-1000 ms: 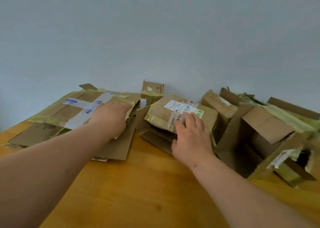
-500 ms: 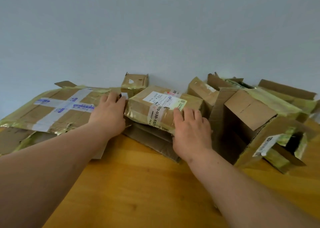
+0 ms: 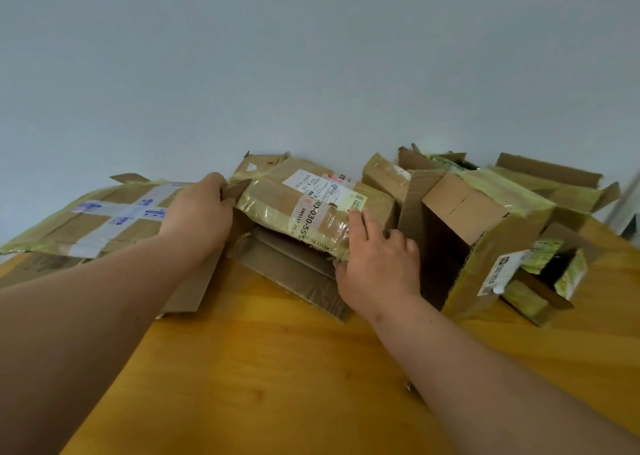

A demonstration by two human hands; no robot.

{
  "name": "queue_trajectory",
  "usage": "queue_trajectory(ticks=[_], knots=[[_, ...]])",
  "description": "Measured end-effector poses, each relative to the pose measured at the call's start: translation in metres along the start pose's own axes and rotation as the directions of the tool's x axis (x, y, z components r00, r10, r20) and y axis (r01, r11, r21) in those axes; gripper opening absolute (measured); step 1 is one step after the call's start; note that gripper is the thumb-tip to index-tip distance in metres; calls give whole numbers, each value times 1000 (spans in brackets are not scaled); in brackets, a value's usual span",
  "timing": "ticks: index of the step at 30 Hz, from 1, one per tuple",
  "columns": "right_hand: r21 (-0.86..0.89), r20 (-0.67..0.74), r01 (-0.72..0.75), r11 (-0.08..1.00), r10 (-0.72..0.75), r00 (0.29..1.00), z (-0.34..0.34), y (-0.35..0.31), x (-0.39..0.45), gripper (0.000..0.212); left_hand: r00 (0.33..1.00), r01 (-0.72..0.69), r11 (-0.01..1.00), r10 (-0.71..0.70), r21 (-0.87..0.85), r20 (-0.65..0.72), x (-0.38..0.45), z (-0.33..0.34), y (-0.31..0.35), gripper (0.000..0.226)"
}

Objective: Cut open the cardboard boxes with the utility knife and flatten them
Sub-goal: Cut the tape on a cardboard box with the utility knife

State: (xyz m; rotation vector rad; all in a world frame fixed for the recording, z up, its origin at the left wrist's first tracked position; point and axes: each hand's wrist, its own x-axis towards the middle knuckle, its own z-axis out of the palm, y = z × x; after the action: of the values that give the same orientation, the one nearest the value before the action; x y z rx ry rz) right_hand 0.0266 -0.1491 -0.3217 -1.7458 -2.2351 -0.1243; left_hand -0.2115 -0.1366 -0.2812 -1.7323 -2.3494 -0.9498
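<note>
A flattened, taped box (image 3: 311, 208) with a white shipping label is being held between both hands above the wooden table (image 3: 277, 368), its near edge raised and its far edge lying close to the grey wall (image 3: 311, 56). Its left end is being gripped by the left hand (image 3: 199, 208), whose fingers are curled over a brown flap at that corner. Its right near corner is being pinched by the right hand (image 3: 377, 264), with the fingers laid flat on the taped top and the thumb tucked under the edge.

Directly beneath the held box, a loose sheet of corrugated cardboard (image 3: 298, 274) is lying on the table, reaching toward the right wrist. Just outside the left hand, a large flattened box (image 3: 93, 219) crossed with grey and blue tape is lying flat, touching that hand's back. Just outside the right hand, an open upright box (image 3: 478, 240) is standing with its dark inside turned toward the viewer. Beyond it, a smaller torn box (image 3: 540, 281) with a white label is being seen lying on its side. More opened boxes (image 3: 547, 184) are piled against the wall behind these.
</note>
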Motion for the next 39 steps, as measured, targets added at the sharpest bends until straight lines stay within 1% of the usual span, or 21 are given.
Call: queue_trajectory(ticks=[2,6,10,11,13,15,16,17,19,22,23,24,26,27,30,32,33,35,37,38,39], knots=[[33,-19,-6,999,7,1000,-8,-2,-7,80,998,-19,1000,18,-13,-63,-8,-16,6,12],[104,-100,24,994,-14,995,-26,-2,-25,75,991,-15,999,10,-43,-133,-24,-51,18,27],[41,-254,77,996,-64,965,-47,1,-46,76,982,-35,999,30,-26,-188,-42,-85,25,25],[39,-283,112,993,-96,954,-53,2,-52,74,980,-28,998,17,-55,-200,-46,-93,26,25],[82,-317,199,977,-164,934,-62,2,-66,64,975,4,985,-42,-171,-217,-55,-105,26,25],[180,-308,267,947,-203,929,-64,3,-82,53,972,68,953,-131,-297,-197,-65,-113,25,25],[243,-303,276,930,-197,932,-63,5,-90,50,969,106,932,-175,-346,-174,-70,-115,24,25],[304,-294,255,918,-164,941,-62,7,-99,48,964,147,907,-221,-394,-148,-76,-117,23,25],[398,-255,158,903,-57,965,-58,15,-113,46,947,235,822,-314,-519,-70,-87,-118,17,22],[527,-111,-17,850,89,990,-51,24,-126,56,923,342,687,-373,-641,92,-99,-118,11,14],[588,-44,-77,805,126,991,-49,25,-128,62,912,377,646,-384,-664,144,-103,-118,11,13],[652,13,-125,748,154,988,-47,25,-128,68,893,416,582,-405,-699,194,-106,-117,11,15],[759,58,-178,626,207,977,-44,23,-126,79,851,480,417,-436,-772,293,-110,-116,13,21],[804,67,-196,561,242,968,-43,21,-124,85,835,502,363,-441,-785,330,-111,-115,14,22],[904,156,-274,329,343,926,-44,20,-115,100,789,571,287,-452,-769,417,-111,-115,16,15],[932,232,-307,193,334,914,-42,21,-108,93,765,603,250,-452,-757,460,-109,-115,15,9],[927,277,-337,164,307,911,-42,20,-106,87,762,606,229,-443,-762,472,-108,-114,15,8],[908,349,-392,149,252,903,-37,19,-102,76,776,577,147,-406,-803,483,-108,-113,16,20],[905,353,-391,166,218,910,-36,18,-100,54,811,525,64,-338,-849,477,-108,-113,16,37],[910,337,-376,178,214,917,-36,17,-99,44,831,504,49,-300,-862,469,-109,-113,16,40],[915,315,-356,190,216,924,-35,16,-98,38,851,487,64,-259,-871,457,-111,-114,15,37]])
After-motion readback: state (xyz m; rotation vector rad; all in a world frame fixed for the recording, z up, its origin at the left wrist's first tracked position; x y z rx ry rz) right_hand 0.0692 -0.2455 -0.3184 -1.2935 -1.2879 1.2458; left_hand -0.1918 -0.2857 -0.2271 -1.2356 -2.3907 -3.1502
